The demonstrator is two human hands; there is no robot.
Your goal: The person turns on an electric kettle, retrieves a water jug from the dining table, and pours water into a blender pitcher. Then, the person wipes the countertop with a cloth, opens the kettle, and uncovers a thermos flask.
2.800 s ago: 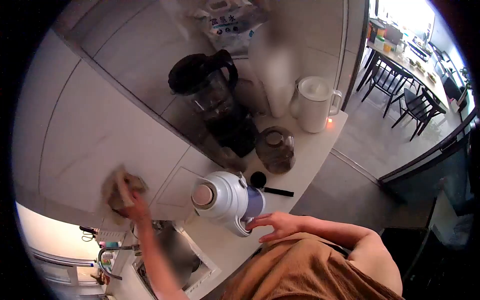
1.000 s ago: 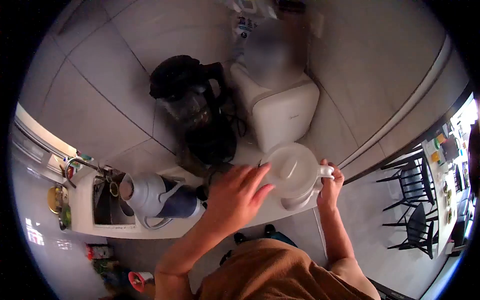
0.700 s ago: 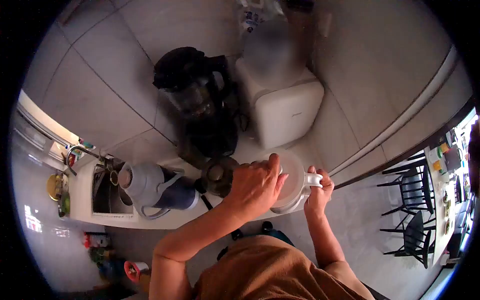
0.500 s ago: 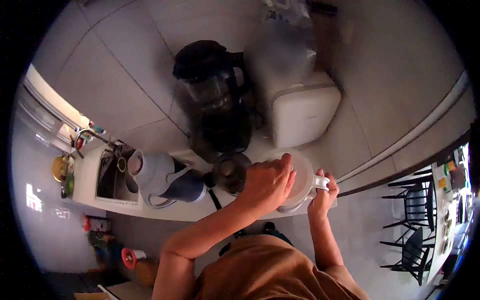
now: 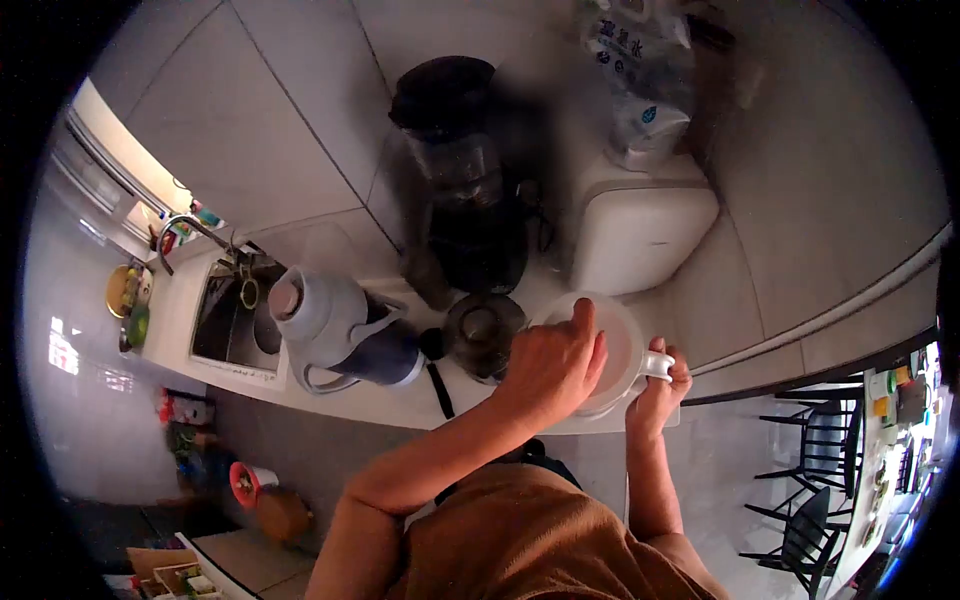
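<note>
Gripping a white jug just right of the frame's centre, long axis roughly upright, top toward the camera, handle toward the right edge. Right hand curled shut round that handle; left hand arched over the jug's left side, fingers bent, grip hidden, impossible to tell whether holding anything.

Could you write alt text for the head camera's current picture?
A person's right hand holds the handle of a white pitcher at a kitchen counter, the left hand over its top. A thermos, a see-through jar and a blender are nearby.
</note>
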